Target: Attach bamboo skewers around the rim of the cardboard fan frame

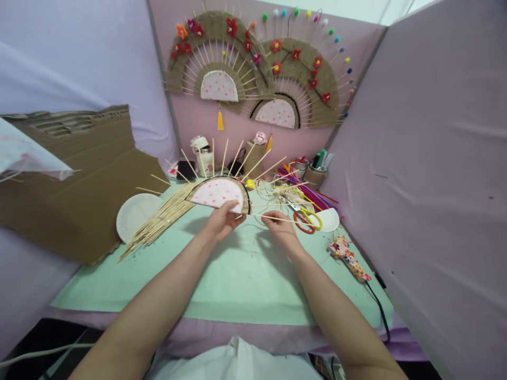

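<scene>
My left hand (225, 222) grips the lower edge of a half-round cardboard fan base (214, 192), thumb on its front. The base has a white panel with pink spots and a dark rim along its curve. Thin wooden sticks fan out from that rim, several of them pointing up and to the right. Beside the base's right corner, my right hand (280, 227) is closed on a wooden stick (258, 215) that meets the corner. How firmly the stick sits there cannot be made out. Both hands are held above the green tabletop (245, 279).
A bundle of sticks (164, 219) overlaps a white paper plate (132, 214) at left, near a large cardboard sheet (79, 195). Scissors (304, 221), a white half plate (329, 219) and a flower-patterned, corded glue gun (350, 258) lie right. Two decorated fans (176, 74) hang behind.
</scene>
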{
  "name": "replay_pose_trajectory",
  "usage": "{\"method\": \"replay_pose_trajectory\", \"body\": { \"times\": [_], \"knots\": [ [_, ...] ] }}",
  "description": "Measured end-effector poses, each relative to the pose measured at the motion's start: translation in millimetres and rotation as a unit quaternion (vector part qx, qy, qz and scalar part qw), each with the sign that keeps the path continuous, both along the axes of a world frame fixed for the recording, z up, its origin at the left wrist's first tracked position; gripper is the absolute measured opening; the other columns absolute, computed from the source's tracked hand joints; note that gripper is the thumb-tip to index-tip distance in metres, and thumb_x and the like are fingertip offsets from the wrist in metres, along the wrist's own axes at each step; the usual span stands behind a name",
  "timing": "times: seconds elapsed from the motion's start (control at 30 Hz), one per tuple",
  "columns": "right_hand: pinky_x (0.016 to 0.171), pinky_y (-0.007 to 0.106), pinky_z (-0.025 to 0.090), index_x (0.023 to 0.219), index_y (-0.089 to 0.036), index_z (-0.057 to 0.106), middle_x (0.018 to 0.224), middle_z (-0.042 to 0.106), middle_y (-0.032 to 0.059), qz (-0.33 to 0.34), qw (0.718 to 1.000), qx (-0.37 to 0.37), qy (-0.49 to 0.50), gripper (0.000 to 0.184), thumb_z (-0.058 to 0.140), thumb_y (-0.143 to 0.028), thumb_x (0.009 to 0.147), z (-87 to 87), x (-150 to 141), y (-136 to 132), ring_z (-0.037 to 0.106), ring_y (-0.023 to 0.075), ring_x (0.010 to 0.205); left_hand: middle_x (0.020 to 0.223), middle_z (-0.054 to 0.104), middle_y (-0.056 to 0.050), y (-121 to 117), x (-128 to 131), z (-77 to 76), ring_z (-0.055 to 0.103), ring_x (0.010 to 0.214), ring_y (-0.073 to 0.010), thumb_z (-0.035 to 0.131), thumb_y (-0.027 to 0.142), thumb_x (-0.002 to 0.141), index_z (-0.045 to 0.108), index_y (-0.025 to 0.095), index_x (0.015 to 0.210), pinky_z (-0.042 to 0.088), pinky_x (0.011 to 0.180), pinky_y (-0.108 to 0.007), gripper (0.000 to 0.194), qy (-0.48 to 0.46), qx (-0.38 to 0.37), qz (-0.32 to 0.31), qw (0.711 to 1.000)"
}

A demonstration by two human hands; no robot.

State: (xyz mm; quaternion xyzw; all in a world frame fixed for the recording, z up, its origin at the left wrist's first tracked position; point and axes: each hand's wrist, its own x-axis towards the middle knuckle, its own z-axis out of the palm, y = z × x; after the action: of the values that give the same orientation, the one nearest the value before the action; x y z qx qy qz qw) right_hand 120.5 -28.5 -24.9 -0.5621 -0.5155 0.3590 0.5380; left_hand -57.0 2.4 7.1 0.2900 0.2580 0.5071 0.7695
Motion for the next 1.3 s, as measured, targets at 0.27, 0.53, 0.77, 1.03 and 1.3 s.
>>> {"method": "replay_pose_trajectory", "body": {
  "times": [0.27,0.53,0.77,1.03,1.3],
  "knots": [
    [0.071,0.027,0.042,0.083,-0.020,0.064,0.076,0.061,0.0004,0.068,0.971,0.021,0.228,0.024,0.069,-0.033,0.064,-1.4,-37.4,-13.2,0.052,0.0126,0.069,0.085,0.069,-0.002,-7.9,10.2,-1.3,0.061,0.074,-0.0114,0.068,0.020,0.066,0.062,0.016,0.088,0.047,0.067,-0.024,0.024,-0.018,0.039,0.073,0.996],
    [0.065,0.026,0.040,0.071,-0.019,0.062,0.066,0.055,-0.0019,0.033,0.954,0.038,0.296,0.016,0.068,-0.030,0.062,2.2,-36.5,-11.1,0.045,0.0110,0.061,0.083,0.068,-0.001,-15.8,22.6,-8.4,0.062,0.078,-0.0136,0.070,0.022,0.064,0.060,0.019,0.089,0.046,0.068,-0.026,0.027,-0.002,0.032,0.094,0.995],
    [0.061,0.025,0.038,0.066,-0.019,0.060,0.062,0.052,-0.0030,0.022,0.950,0.032,0.310,0.015,0.068,-0.030,0.061,3.6,-36.8,-10.5,0.043,0.0101,0.058,0.084,0.068,0.000,-18.7,26.0,-9.8,0.060,0.075,-0.0117,0.071,0.022,0.063,0.062,0.018,0.091,0.047,0.067,-0.025,0.029,-0.007,0.042,0.094,0.995],
    [0.060,0.025,0.037,0.067,-0.019,0.059,0.061,0.051,-0.0032,0.011,0.957,0.032,0.288,0.013,0.065,-0.029,0.062,-0.7,-35.5,-7.8,0.042,0.0106,0.058,0.082,0.067,0.002,-23.3,30.3,-9.6,0.058,0.070,-0.0096,0.072,0.021,0.063,0.062,0.019,0.087,0.046,0.065,-0.024,0.026,-0.001,0.040,0.117,0.992],
    [0.056,0.025,0.034,0.056,-0.018,0.053,0.056,0.044,-0.0034,0.016,0.956,0.029,0.291,0.009,0.059,-0.024,0.060,4.5,-36.1,-10.0,0.039,0.0103,0.055,0.081,0.066,0.002,-25.5,33.8,-11.7,0.058,0.072,-0.0104,0.073,0.020,0.062,0.059,0.020,0.083,0.046,0.068,-0.025,0.026,0.013,0.036,0.129,0.991]
  ]
}}
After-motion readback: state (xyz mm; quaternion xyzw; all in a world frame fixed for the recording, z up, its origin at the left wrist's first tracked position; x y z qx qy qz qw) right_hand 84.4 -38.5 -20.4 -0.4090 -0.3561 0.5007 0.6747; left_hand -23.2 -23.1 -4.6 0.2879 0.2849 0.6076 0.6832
